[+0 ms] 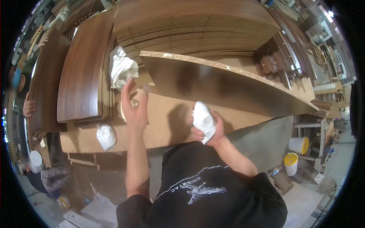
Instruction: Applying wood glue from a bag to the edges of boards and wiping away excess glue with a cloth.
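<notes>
My right hand (216, 133) is closed round a plump white plastic bag (204, 121), held upright over the front edge of the worktable. My left hand (136, 108) reaches forward with thumb and fingers apart, just below a crumpled white plastic wrapper (123, 68); whether it touches the wrapper I cannot tell. A roundish pale thing, partly hidden behind this hand, lies on the table. A dark brown chipboard panel (213, 81) stands on its long edge across the table, its raw edge (224, 67) upward with small white spots on it. Another tied white bag (106, 137) lies at the front left.
Brown panels (85, 68) are stacked at the left, and a large pile (197, 19) stands behind. The tan worktable top (167, 110) ends in front of me. White buckets with yellow rims (291, 163) stand on the floor at right. Another person's hand (29, 105) holds a panel at far left.
</notes>
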Demonstrator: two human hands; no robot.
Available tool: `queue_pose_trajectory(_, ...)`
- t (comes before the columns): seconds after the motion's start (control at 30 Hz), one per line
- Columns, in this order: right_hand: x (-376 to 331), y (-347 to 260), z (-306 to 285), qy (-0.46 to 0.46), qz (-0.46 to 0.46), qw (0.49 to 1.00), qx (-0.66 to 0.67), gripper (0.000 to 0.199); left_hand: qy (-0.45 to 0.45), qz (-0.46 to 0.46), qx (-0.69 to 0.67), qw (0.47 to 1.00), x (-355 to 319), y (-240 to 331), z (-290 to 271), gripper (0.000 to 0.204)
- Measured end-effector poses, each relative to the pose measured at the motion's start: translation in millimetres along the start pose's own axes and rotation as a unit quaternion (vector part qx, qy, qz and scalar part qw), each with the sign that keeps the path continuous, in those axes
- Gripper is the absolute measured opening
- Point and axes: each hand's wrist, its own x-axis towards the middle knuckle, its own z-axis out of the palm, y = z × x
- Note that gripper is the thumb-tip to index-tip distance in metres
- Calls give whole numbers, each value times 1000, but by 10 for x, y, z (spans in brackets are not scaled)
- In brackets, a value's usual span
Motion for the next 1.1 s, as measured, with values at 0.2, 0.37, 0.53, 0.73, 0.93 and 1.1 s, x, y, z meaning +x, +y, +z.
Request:
queue_pose_trajectory(0.2, -276, -2, 211, 56, -67, 995, -55, 59, -84, -21, -87, 992, 497, -24, 388, 57)
queue_pose_trajectory(0.37, -660, -119, 399, -25, -224, 962, -151, 75, -50, -7, -31, 998, 466, 147, 548, 45)
queue_pose_trajectory(0.53, -755, -540, 1136, -43, -403, 844, -350, 77, -102, -43, -117, 987, 239, 225, 640, 42)
queue_pose_trajectory(0.73, -422, -757, 1760, 21, -456, 789, -410, 80, -160, -7, -207, 965, 292, 384, 475, 43)
queue_pose_trajectory(0.93, -67, -766, 2004, 53, -472, 693, -542, 68, -238, 28, -219, 946, 458, 647, 241, 58)
queue_pose_trajectory(1.1, -4, -719, 2126, 46, -463, 682, -564, 66, -146, 204, -131, 959, 522, 901, 158, 49)
